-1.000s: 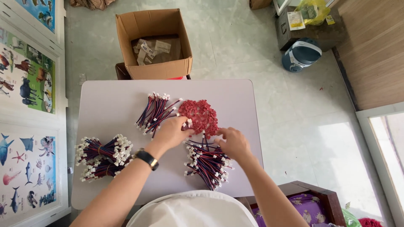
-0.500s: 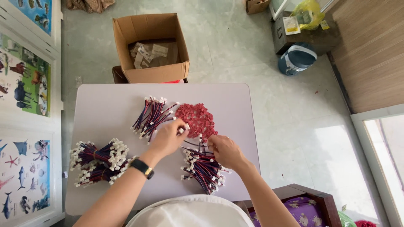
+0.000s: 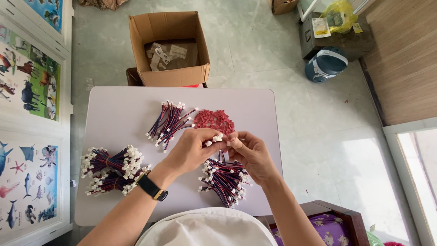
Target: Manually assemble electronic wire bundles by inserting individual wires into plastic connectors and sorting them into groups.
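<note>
The fingers (image 3: 214, 138) of both hands meet above the middle of the bench, pinched around a small white connector (image 3: 217, 137) at the end of a thin wire. The left hand (image 3: 191, 150) curls over it from the left, thumb and forefinger closed on the white plastic; the right hand (image 3: 248, 152) closes on it from the right, fingertips nearly touching the left's. A black wristwatch with a gold buckle (image 3: 151, 187) sits on the left wrist.

Directly beneath the hands lies a loose heap of red, blue and black wires (image 3: 224, 180), each tipped with a white plastic plug, fanned toward the near edge. Just beyond the fingers is a flat pile of small red plastic pieces (image 3: 214, 121), blocky and matte. Left of that lies another spray of wires (image 3: 169, 122). Near the bench's left edge sit two bundles tied at the waist (image 3: 111, 168), plug ends bristling outward.

The bench (image 3: 118, 109) is smooth, pale and rounded at the corners. Behind it, an open cardboard box (image 3: 169, 45) stands on a grey tiled floor.

Risks, as a judgement: the part is tiny and slick, so a loose pinch could let it slip into the heap below. Thin wires tangle easily, and lifting one may drag neighbours. The heap lies close to the near edge and could be brushed off by a forearm.
</note>
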